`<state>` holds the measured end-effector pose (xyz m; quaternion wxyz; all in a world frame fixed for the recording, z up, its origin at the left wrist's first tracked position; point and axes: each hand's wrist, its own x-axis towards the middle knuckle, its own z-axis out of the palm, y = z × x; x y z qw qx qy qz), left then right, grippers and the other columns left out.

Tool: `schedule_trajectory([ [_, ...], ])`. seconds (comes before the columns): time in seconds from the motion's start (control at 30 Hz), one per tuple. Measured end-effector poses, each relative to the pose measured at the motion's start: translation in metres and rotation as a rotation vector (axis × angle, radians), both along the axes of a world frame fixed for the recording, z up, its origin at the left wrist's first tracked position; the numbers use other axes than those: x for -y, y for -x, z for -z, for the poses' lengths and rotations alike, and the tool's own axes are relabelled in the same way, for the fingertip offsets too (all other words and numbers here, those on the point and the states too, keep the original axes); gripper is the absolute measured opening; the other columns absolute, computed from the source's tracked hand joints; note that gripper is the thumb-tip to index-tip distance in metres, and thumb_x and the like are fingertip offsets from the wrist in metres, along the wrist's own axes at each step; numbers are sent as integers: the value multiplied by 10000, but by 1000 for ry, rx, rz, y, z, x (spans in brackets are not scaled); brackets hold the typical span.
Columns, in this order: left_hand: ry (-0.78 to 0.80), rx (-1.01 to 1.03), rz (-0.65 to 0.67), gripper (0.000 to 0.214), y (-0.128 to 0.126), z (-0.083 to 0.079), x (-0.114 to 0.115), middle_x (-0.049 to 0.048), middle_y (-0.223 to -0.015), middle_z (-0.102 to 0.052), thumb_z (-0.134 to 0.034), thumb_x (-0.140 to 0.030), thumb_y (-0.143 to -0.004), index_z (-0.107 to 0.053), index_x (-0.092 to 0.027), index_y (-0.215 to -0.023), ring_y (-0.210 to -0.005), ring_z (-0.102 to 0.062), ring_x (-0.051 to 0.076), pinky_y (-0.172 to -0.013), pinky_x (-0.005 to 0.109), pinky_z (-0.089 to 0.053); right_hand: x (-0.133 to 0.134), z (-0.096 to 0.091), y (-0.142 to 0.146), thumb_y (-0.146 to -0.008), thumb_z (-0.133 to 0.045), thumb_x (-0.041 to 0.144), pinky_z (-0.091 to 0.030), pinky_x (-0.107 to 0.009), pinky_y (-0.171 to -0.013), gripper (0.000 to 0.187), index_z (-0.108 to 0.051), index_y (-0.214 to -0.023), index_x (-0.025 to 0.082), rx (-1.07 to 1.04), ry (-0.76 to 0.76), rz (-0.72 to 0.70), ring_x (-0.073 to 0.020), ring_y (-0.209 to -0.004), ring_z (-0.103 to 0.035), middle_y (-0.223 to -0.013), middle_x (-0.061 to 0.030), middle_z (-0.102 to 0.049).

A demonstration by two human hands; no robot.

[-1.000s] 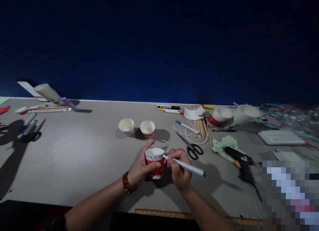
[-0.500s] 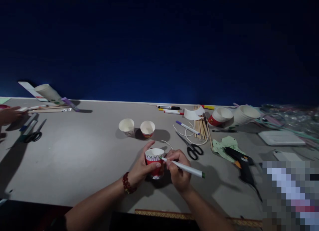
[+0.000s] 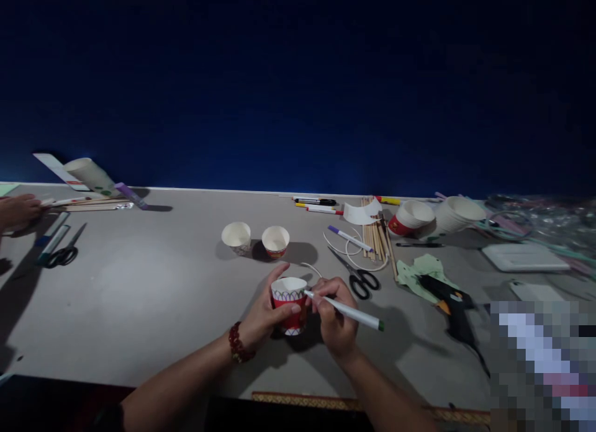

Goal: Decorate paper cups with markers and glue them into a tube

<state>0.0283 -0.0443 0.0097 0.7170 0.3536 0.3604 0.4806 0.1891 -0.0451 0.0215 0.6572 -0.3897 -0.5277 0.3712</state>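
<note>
My left hand [image 3: 264, 309] is wrapped round a red and white paper cup [image 3: 293, 317], its thumb across the front. Looped lines run around the cup's white upper band, and more lines show near its base. Between the fingers of my right hand [image 3: 336, 314] is a white marker [image 3: 356, 314] with a green end. The marker's tip is at the right side of the cup's rim; whether it touches cannot be made out. Just beyond stand two short paper cups, one pale [image 3: 236, 238] and one with a red pattern [image 3: 275, 241].
Black-handled scissors [image 3: 363, 282], a purple marker [image 3: 350, 238] and wooden sticks [image 3: 372, 233] lie to the right. Further right are stacked cups [image 3: 459, 216] and a glue gun [image 3: 454, 305] on green paper [image 3: 423, 270]. Another person's hand [image 3: 18, 210] is at far left, near scissors [image 3: 65, 253].
The marker's tip has shifted slightly right and up along the cup's rim. My left hand and the cup stay put. At far left, the other person's hand has moved slightly.
</note>
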Motion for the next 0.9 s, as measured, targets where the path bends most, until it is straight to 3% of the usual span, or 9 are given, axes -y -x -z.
schedule_trajectory([
  [0.53, -2, 15, 1, 1003, 0, 0, 0, 43, -1088, -696, -975, -354, -705, -451, -253, -1554, -949, -659, 199, -891, 316, -525, -1, -2, 1, -906, -595, 129, -477, -290, -594, 151, -594, -824, 256, -44, 19, -8, -179, -611, -570, -624, 51, -555],
  [0.9, 108, 129, 1, 1052, -1, -5, 0, 93, -1159, -737, -1003, -343, -663, -465, -244, -1562, -1043, -697, 264, -945, 376, -537, -1, -4, 3, -879, -583, 143, -443, -275, -586, 137, -578, -801, 256, -298, 114, -70, -157, -581, -533, -593, 67, -528],
])
